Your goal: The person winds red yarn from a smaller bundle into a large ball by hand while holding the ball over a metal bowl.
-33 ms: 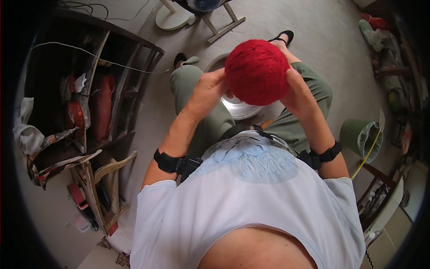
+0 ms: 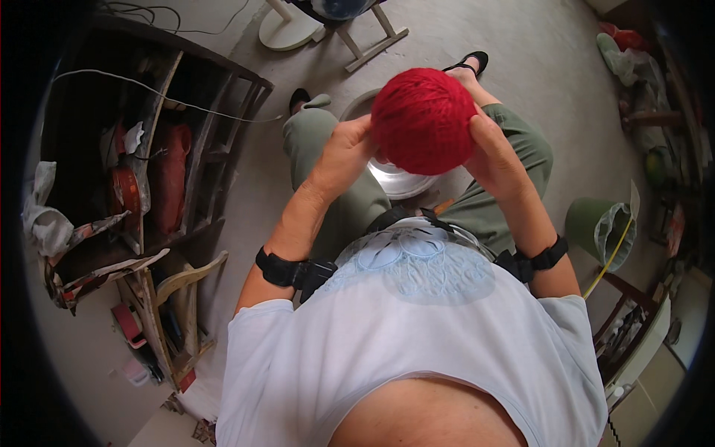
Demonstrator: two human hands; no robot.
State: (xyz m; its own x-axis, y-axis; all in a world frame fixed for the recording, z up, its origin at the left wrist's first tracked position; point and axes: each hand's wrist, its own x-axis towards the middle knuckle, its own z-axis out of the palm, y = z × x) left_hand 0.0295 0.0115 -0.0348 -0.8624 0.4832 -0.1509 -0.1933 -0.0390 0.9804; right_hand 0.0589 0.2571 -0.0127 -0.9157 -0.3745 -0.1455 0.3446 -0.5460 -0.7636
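Ball of red yarn, held in two hands

Nearest: your white shirt, short-sleeved, with pale blue embroidery across its lower front. One black strap on your left forearm; a second, the black band, on your right.

Next: your left hand, gripping the yarn from the left, its fingertips hidden by the ball. Your right hand, gripping from the right, thumb laid against the side, the other fingers mostly out of sight.

Between them: one ball of red yarn, round, thickly wound, raised in front of you above the gap between your knees.

Below: your grey-green trousers, knees spread. Between the legs, one shiny silver basin, partly covered by the ball and your hands. Beyond, two dark shoes, the right shoe extended farther than the left shoe.

Surroundings: grey floor. To your right, one green bin, tilted in view, with a clear liner at its mouth. To your left, one dark wooden shelf holding a red bag, with a white cord running across it. Far ahead, one round white base.
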